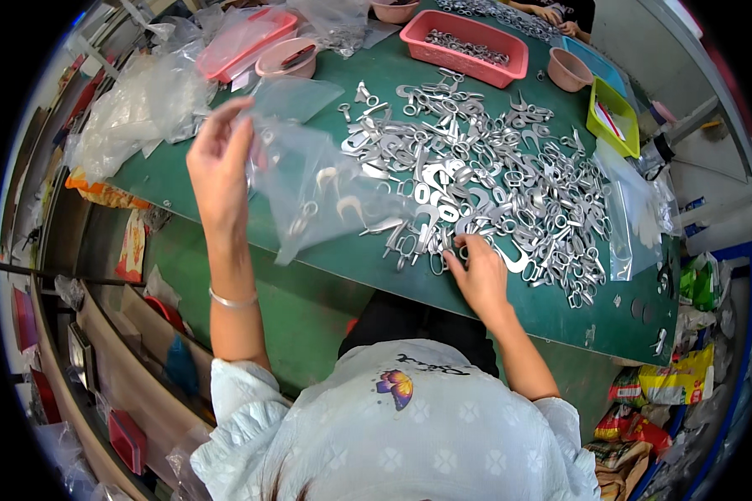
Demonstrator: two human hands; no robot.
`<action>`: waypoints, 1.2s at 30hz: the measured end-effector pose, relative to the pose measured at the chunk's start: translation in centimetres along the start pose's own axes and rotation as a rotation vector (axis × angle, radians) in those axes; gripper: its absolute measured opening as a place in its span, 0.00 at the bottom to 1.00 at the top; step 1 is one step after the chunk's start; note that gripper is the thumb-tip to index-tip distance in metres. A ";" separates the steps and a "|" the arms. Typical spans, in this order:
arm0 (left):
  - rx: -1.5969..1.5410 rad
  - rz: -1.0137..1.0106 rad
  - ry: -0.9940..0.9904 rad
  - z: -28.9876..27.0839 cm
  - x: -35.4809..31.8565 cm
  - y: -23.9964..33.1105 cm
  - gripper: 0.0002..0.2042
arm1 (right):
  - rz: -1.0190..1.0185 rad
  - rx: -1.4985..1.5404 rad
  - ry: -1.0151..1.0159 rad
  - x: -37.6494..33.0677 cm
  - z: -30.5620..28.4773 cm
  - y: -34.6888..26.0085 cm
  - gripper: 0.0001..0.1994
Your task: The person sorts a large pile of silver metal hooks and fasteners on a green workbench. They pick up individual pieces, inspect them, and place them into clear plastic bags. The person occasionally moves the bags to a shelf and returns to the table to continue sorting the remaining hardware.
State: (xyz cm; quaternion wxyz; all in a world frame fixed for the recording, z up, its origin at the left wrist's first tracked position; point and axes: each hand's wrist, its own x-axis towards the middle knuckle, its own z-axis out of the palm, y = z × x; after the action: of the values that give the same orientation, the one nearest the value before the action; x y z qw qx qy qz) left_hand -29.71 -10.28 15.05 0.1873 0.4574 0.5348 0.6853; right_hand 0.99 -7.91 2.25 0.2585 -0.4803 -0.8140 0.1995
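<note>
My left hand [219, 163] is raised over the green table [368, 267] and pinches the top of a clear plastic bag [309, 188]. The bag hangs open with a few silver metal parts inside. My right hand [479, 271] reaches into the near edge of a wide pile of silver metal parts [493, 179], fingers closed around one or two pieces. The pile spreads across the middle and right of the table.
A pink tray [468, 46] of metal parts and a pink bowl [566, 68] stand at the back. A yellow-green tray [614, 117] sits at the right. Loose clear bags [142, 104] lie at the left, a lidded pink box [246, 42] behind them. Another person's hands [551, 15] work at the far edge.
</note>
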 end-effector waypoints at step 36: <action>0.448 0.669 -0.257 -3.9 -8.4 -15.1 0.26 | -1.172 0.681 -0.795 -9.1 14.9 -26.2 0.28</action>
State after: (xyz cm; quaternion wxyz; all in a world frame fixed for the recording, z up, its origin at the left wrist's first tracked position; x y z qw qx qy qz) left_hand -32.17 -13.32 -2.23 -0.0843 0.7170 0.4649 0.5126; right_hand -22.29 -29.13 3.48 0.1437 0.2406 -0.8602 0.4260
